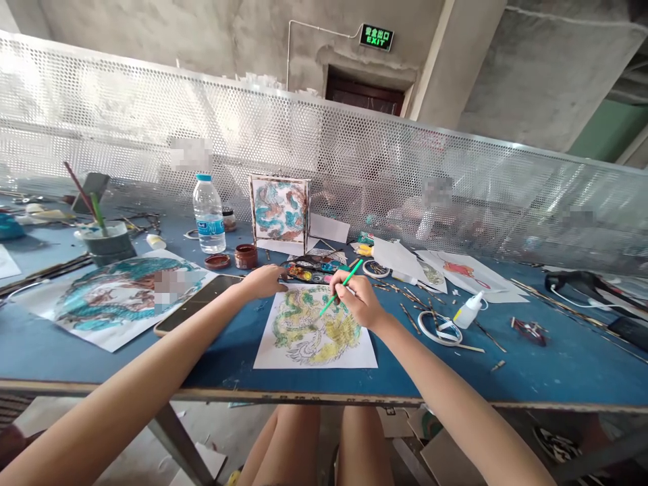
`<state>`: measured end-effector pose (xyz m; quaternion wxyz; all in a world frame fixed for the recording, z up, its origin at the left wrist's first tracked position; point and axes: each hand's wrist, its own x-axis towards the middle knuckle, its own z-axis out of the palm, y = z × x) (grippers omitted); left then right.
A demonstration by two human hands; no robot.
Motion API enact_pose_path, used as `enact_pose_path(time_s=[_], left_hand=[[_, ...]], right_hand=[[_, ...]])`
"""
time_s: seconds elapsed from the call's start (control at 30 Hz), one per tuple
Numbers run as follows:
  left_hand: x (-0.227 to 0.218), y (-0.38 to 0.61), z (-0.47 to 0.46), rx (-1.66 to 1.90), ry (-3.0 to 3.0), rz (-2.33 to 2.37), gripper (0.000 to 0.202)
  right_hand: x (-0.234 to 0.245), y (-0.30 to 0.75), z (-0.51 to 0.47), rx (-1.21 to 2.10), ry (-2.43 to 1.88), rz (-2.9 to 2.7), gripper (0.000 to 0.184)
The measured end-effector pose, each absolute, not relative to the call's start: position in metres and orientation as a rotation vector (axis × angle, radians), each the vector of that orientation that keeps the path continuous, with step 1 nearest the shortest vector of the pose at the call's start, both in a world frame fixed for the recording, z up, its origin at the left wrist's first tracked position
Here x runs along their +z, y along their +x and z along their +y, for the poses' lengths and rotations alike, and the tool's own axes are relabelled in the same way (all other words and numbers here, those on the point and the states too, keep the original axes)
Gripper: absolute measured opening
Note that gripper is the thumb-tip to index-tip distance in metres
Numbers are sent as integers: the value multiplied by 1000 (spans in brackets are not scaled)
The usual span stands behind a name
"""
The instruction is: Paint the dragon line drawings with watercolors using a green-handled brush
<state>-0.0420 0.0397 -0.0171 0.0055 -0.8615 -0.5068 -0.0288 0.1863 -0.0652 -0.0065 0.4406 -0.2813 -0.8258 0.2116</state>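
My right hand (357, 300) is closed round a slim green paintbrush (350, 272). Its lower end meets a white sheet of paper (266, 354) that bears a dragon drawing (298, 331) partly coloured yellow and green. My left hand (264, 280) lies by the sheet's upper left corner, fingers stretched towards the left end of a paint palette (316, 275) with several colours. A dark phone (200, 304) lies under my left forearm. Behind the palette stands a framed picture (280, 210) of a turquoise and brown dragon.
Left are a larger painted sheet (109, 337), a grey brush pot (109, 244), a water bottle (210, 223) and an open brown paint jar (246, 256). Right are a glue bottle (468, 310), a white coil (439, 329) and scattered sticks. A perforated metal screen (354, 162) borders the back.
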Motion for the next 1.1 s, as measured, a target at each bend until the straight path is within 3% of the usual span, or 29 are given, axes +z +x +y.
enact_pose_path(time_s=[1.1], left_hand=[[-16, -42, 39, -61, -2693, -1611, 39]], right_hand=[[-5, 188, -68, 536, -699, -2022, 29]])
